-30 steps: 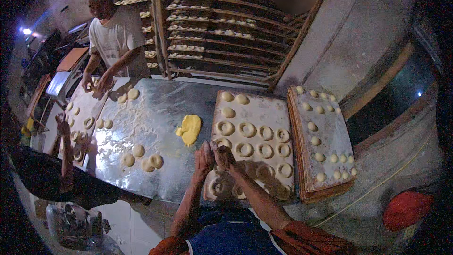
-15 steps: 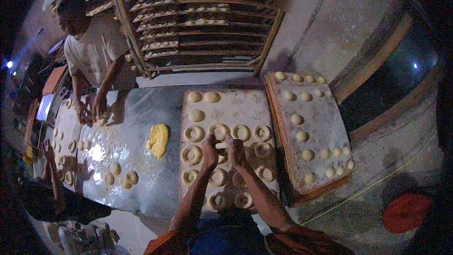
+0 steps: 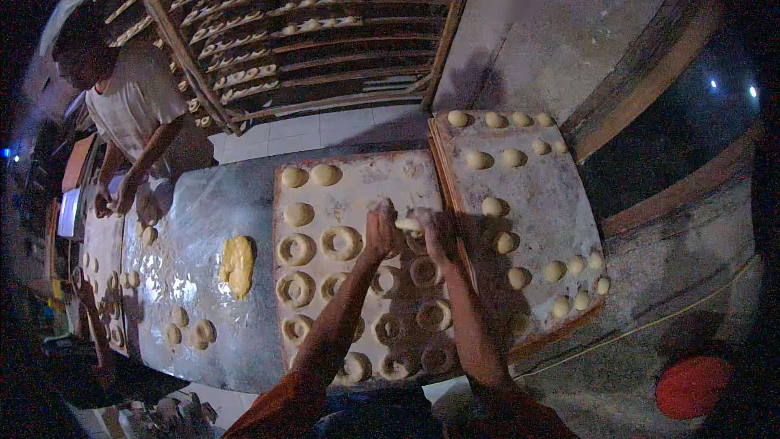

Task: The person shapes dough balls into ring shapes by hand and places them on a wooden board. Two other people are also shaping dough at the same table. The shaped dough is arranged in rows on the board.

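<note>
Over the right part of a floured board, my left hand and my right hand face each other. Between them is a small pale piece of dough, seen edge-on, with the fingers of both hands closed on it. Whether it has a hole through it cannot be seen. Rows of dough rings lie on the board below and left of my hands, some hidden under my forearms. Round dough balls sit at its far left corner.
A second board with dough balls stands on the right. Yellow dough or fat lies on the shiny table. A co-worker handles dough at far left; another person's arm shows below. Behind is a tray rack.
My view has turned to the right, so the boards appear further left. Both hands have moved rightward across the board with the piece of dough still between them.
</note>
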Action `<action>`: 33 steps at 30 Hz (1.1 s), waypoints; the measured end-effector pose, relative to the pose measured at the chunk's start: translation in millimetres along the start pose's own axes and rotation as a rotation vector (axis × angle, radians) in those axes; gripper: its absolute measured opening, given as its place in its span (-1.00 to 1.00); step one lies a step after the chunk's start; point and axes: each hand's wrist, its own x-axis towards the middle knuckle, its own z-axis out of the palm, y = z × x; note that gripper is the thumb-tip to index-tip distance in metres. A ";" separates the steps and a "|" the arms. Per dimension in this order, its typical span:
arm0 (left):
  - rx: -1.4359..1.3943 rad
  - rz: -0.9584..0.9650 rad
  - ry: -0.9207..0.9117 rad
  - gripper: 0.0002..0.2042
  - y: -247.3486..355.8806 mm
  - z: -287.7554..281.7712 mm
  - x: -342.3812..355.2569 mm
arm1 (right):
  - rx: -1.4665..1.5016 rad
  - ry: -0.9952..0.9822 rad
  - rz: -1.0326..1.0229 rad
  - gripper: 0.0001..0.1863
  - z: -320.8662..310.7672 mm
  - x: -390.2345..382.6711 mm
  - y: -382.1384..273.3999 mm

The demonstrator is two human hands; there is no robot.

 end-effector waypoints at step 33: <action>0.866 0.132 -0.069 -0.73 2.7 -24.6 -70.4 | -0.548 0.347 -0.109 -0.56 18.6 -71.1 13.6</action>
